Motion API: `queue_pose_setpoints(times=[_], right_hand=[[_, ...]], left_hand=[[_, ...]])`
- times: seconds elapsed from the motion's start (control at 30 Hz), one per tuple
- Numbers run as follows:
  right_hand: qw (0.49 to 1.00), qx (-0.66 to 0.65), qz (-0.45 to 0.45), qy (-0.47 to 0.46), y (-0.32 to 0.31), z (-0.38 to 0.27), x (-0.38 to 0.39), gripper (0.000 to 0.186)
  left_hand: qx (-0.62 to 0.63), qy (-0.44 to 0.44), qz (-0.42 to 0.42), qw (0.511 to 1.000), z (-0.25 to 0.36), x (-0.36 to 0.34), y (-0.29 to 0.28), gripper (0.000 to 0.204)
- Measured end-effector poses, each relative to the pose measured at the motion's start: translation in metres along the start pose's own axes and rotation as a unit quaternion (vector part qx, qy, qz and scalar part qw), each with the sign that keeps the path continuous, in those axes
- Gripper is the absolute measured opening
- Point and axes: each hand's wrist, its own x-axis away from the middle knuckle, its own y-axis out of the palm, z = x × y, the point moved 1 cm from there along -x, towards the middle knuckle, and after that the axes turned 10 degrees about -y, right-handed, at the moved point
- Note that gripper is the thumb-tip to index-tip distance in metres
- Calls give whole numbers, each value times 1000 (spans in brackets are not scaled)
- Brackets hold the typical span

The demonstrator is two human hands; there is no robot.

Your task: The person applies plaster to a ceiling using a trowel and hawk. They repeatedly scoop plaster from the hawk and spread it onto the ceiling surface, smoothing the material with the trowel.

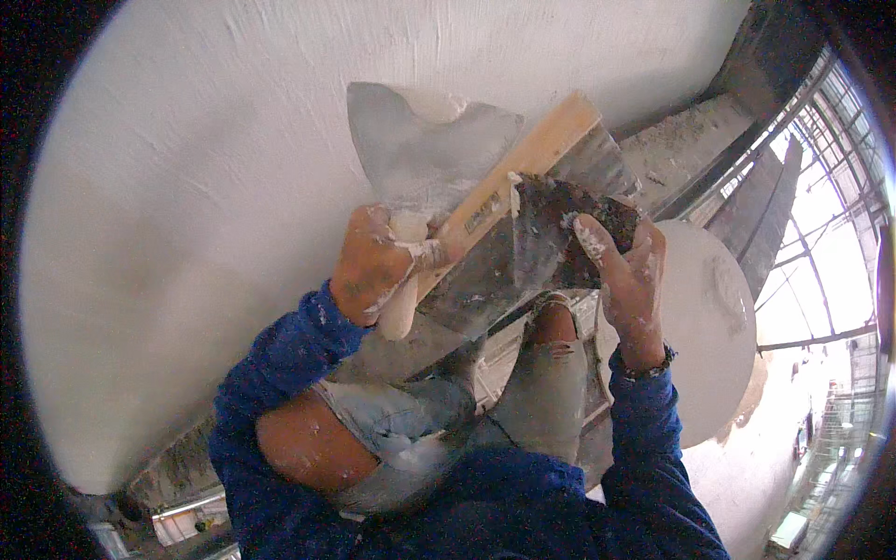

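Note:
My left hand is closed round the pale handle of a putty knife. Its broad grey blade points up toward the white wall and has white paste along its top edge. The fingers of the same hand also touch the lower end of a wide filling blade with a wooden back, which lies slantwise in front of me. My right hand grips a dark, crusted piece against that blade, thumb on top. I cannot make out its kind. White smears cover both hands.
A smooth white wall rises on the left and ahead. At the right are a big pale round surface, a grey board and scaffold bars before a bright opening. A dusty ledge runs along the wall's foot; my knees are below.

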Motion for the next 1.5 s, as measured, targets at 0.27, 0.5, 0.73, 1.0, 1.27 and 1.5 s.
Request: queue_pose_setpoints(times=[0.27,0.5,0.73,1.0,1.27,1.5], right_hand=[[974,218,-55,-40,-4,-1,11,26],[981,173,-89,-18,2,-4,19,24],[978,175,-98,-52,0,0,19,26],[983,165,-79,-21,-4,16,27,33],[988,-17,152,-29,-69,7,22,37],[979,185,63,-58,-106,26,-11,33]], left_hand=[[45,93,2,995,0,8,5,31],[68,72,-22,995,3,6,4,30],[-18,34,-5,999,1,1,1,28],[-277,263,64,922,-7,2,-7,26],[-192,166,98,962,-11,2,-4,29],[-109,82,44,990,8,4,0,24]])
